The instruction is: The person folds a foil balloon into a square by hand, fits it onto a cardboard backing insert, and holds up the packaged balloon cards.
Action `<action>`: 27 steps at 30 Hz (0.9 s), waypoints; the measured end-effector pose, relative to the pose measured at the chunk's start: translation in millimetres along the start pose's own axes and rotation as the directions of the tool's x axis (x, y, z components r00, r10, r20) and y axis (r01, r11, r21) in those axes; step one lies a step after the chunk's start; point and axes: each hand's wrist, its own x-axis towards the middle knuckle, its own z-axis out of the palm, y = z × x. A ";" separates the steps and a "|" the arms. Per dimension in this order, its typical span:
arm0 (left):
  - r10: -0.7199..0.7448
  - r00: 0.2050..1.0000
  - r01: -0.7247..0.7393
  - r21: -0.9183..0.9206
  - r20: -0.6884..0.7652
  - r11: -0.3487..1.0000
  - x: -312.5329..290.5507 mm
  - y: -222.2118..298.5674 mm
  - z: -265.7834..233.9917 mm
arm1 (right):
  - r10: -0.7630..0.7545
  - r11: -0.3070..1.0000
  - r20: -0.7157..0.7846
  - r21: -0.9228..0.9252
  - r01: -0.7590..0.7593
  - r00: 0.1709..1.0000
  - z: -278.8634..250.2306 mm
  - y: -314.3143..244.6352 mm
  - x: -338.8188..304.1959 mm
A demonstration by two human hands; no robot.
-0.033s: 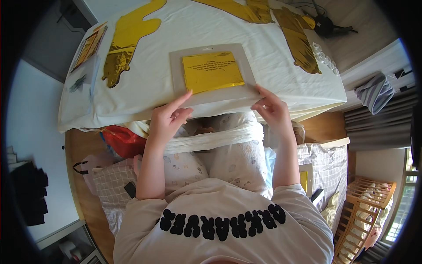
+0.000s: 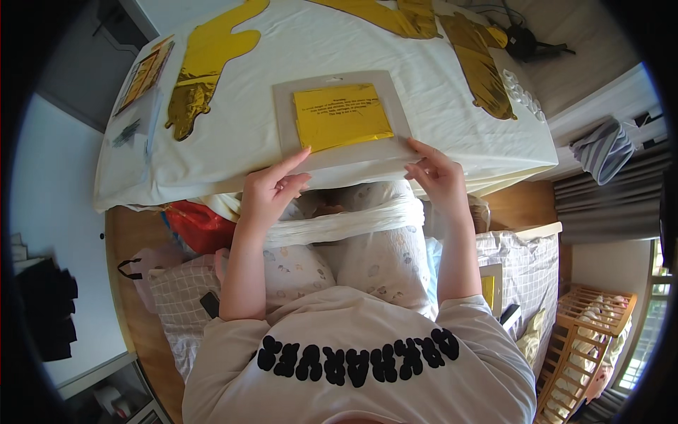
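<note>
A flat grey package point(image 2: 286, 106) with a hang hole lies near the table's front edge. A folded gold foil sheet with dark print point(image 2: 342, 124) shows in its middle. My left hand point(image 2: 272, 187) is at its near left corner, index finger stretched onto the package and thumb apart. On the other side, my right hand point(image 2: 439, 177) rests its index fingertip at the package's right edge, its thumb also apart. Neither hand is closed round the package. The undersides of my fingers are hidden.
Flat gold foil shapes, like uninflated balloons, lie at the left point(image 2: 205, 63), far middle point(image 2: 388, 15) and right point(image 2: 480, 67) of the white-covered table point(image 2: 247, 120). Clear plastic packaging point(image 2: 131, 134) lies far left; small clear rings point(image 2: 522, 95) line the right edge.
My right index fingertip has shifted very slightly left, onto the package's edge. The package and my left hand look almost the same.
</note>
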 end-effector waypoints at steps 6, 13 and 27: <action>-0.017 0.999 0.008 -0.204 -0.042 0.979 -11.7 -3.9 -12.0 | -0.029 0.984 -0.013 0.175 0.031 0.999 7.4 7.7 -4.2; 0.213 0.976 -0.208 0.099 -0.041 0.973 -11.5 -6.9 -20.2 | 0.020 0.882 -0.128 0.469 0.043 0.992 22.7 16.8 -17.2; -0.087 0.937 -0.027 -0.319 -0.337 0.947 -36.5 -18.1 15.8 | 0.201 0.798 -0.304 0.603 0.024 0.931 55.1 18.8 -37.8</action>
